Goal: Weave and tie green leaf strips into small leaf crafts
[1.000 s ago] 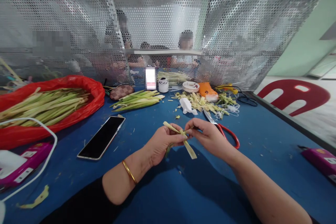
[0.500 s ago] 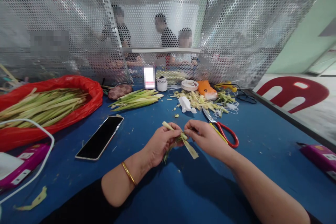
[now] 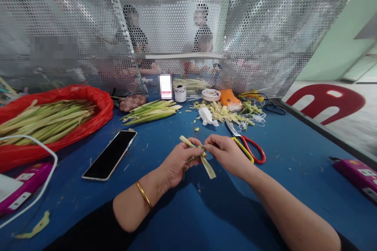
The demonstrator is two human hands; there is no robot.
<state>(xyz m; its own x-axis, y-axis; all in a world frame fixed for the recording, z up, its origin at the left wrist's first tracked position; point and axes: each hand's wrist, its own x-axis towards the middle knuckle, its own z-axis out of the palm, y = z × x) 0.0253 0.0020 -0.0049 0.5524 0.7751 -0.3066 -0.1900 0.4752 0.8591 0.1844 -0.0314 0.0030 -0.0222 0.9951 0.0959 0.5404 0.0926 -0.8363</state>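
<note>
Both hands meet over the middle of the blue table (image 3: 182,219), working 1 pale green leaf strip (image 3: 196,155). The left hand (image 3: 179,160) is closed around the strip, thumb and fingers pinching it near the top, so that 1 end sticks up to the left and the other hangs down between the wrists. The right hand (image 3: 226,153) pinches the same strip from the other side, fingertips touching the left hand's — both hands are shut on it, held just above the table.

Just behind the right hand lie scissors (image 3: 246,144) with red and yellow handles. A dark phone (image 3: 110,159) lies face up to the left. Further left, a red plastic bag (image 3: 55,125) holds a heap of long green leaves. A small bundle of leaves (image 3: 151,111) and a pile of trimmings (image 3: 226,113) lie near the perforated metal screen (image 3: 265,35), with people seated behind it.
</note>
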